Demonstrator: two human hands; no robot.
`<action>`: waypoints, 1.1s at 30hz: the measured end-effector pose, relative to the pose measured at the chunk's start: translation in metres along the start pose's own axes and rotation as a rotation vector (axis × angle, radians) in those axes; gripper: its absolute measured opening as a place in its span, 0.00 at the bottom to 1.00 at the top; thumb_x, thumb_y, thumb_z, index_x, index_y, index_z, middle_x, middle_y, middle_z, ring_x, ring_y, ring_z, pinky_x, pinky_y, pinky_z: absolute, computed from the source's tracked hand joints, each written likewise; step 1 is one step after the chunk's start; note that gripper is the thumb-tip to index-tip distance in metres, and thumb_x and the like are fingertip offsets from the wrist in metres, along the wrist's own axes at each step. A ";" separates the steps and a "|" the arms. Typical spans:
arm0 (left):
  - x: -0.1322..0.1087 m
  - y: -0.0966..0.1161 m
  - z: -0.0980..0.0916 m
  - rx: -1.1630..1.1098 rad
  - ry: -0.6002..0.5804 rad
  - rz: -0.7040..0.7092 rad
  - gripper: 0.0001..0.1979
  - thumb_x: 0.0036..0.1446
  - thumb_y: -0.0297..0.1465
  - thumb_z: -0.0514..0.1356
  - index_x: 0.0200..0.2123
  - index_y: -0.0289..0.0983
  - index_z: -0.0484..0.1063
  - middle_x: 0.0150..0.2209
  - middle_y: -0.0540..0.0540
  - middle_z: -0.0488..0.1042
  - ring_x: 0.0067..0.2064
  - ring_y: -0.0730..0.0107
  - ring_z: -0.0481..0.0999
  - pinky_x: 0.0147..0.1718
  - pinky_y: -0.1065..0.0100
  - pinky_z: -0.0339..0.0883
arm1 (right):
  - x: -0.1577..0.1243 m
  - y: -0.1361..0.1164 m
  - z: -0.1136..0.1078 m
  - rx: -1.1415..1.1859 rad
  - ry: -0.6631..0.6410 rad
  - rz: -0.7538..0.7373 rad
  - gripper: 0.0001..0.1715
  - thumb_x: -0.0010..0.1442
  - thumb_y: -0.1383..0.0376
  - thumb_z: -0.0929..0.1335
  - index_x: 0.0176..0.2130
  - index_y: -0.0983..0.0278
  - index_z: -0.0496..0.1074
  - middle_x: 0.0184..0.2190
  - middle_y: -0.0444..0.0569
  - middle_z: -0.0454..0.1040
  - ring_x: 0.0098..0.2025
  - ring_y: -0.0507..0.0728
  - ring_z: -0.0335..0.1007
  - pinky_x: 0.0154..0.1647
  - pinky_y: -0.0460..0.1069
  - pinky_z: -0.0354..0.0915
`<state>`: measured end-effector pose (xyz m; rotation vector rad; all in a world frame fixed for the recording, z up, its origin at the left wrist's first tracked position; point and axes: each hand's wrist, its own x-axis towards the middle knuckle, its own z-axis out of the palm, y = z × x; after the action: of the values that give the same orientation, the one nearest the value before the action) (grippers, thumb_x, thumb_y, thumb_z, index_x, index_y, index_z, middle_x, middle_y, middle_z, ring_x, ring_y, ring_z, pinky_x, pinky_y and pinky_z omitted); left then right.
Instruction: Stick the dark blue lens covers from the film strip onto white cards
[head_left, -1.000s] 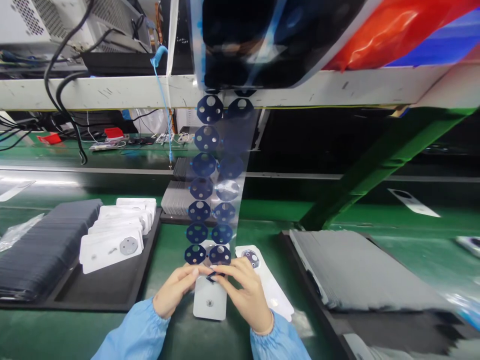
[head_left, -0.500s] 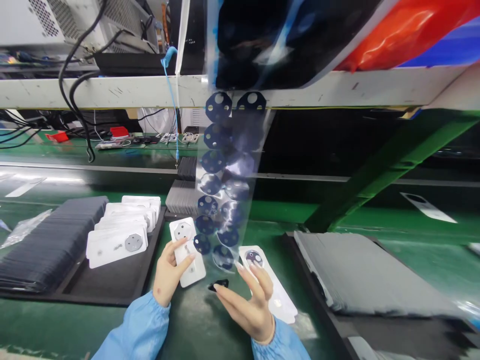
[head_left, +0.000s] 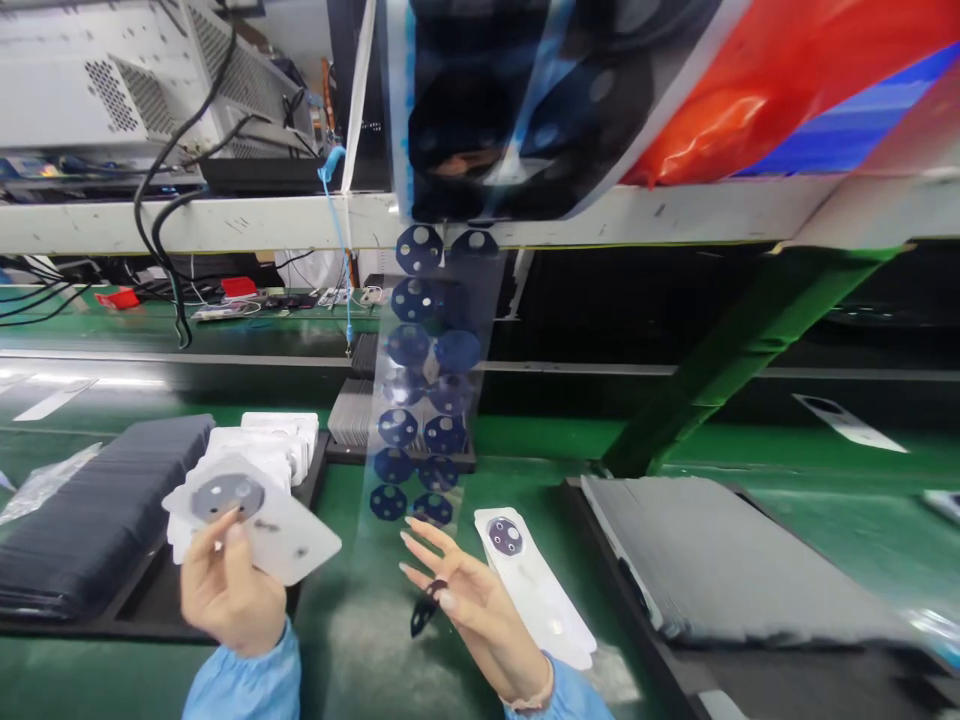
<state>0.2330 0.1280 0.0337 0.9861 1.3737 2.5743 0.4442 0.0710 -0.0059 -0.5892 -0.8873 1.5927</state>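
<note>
My left hand pinches a white phone-shaped panel with a grey round camera patch near one end, held tilted over the stack at the left. In my right hand, thumb and finger grip a small black sticker that hangs curled below the fingertips. Just beyond those fingers dangles a clear strip bearing two columns of dark round stickers with holes. Right of my right hand lie more white panels, the top one with a dark camera patch.
Left stands a black tray with dark panels and white panels. A second tray at the right holds grey panels. Overhead runs a white shelf edge; a green post slants down at the right.
My left hand has lifted the white panel off the bench and carried it left, over the stack. My right hand stays near the strip's lower end, and the black sticker now hangs down.
</note>
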 end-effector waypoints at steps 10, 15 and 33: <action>-0.064 0.007 -0.001 -0.060 -0.999 -0.883 0.37 0.52 0.40 0.66 0.62 0.42 0.54 0.39 0.46 0.78 0.29 0.66 0.79 0.28 0.67 0.74 | 0.002 -0.001 -0.006 -0.019 0.326 -0.025 0.13 0.45 0.59 0.78 0.25 0.62 0.75 0.25 0.43 0.74 0.28 0.52 0.69 0.32 0.47 0.67; -0.082 0.005 -0.005 -0.062 -1.116 -0.906 0.26 0.56 0.41 0.63 0.54 0.40 0.61 0.48 0.40 0.76 0.32 0.63 0.81 0.28 0.67 0.74 | 0.003 0.002 -0.001 -0.201 0.499 -0.028 0.16 0.44 0.57 0.79 0.28 0.63 0.74 0.24 0.45 0.76 0.29 0.53 0.71 0.34 0.47 0.68; -0.083 0.007 -0.011 -0.145 -1.287 -0.951 0.22 0.61 0.40 0.59 0.53 0.38 0.58 0.45 0.38 0.79 0.37 0.60 0.80 0.33 0.67 0.71 | 0.002 0.002 -0.006 -0.627 0.516 -0.263 0.09 0.51 0.61 0.75 0.29 0.63 0.75 0.28 0.47 0.75 0.30 0.55 0.73 0.31 0.48 0.71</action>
<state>0.2938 0.0881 -0.0076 1.1606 0.8478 0.9321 0.4476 0.0742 -0.0107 -1.2048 -1.0084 0.8422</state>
